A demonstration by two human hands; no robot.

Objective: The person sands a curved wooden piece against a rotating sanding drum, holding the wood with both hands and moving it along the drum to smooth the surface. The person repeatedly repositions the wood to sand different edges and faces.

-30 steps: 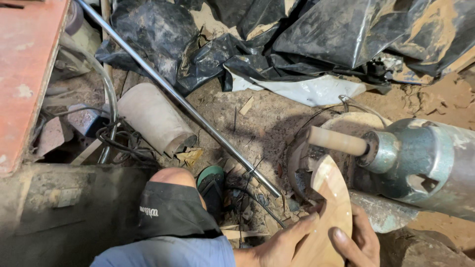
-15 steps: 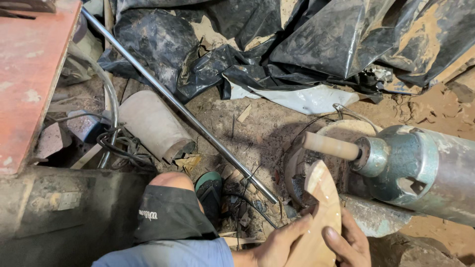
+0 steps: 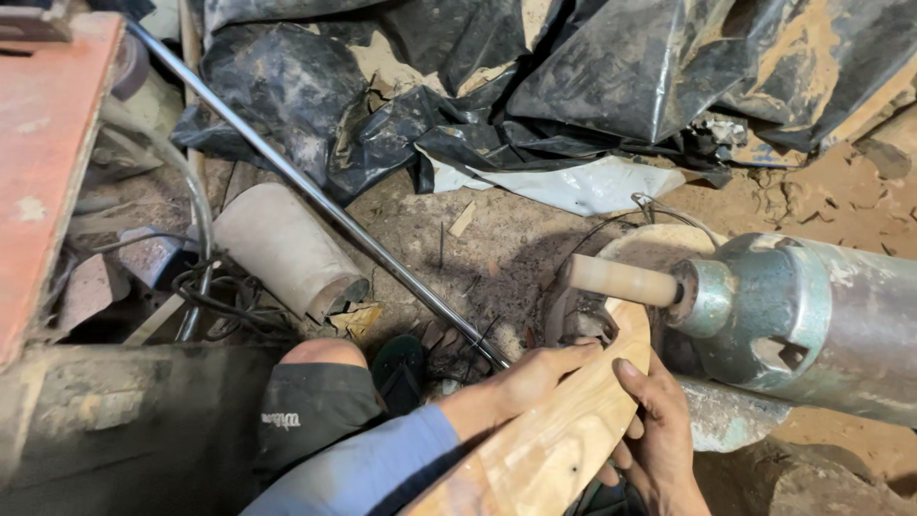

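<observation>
Both of my hands hold a curved, pale wooden piece at the lower middle of the head view. My left hand grips its upper left edge, fingers laid over the top. My right hand clasps its right edge from below. The tip of the wood lies just under a tan cylindrical spindle that sticks out leftward from a grey metal motor housing. My bent knee, in dark shorts, is to the left.
A long steel rod runs diagonally from top left down to my left hand. A cardboard tube lies left of it with black cables. Crumpled black plastic sheeting covers the far ground. A red board stands at left.
The wooden piece has moved up and left, its tip now closer under the spindle. My left hand has slid further up onto its edge. The view has shifted slightly.
</observation>
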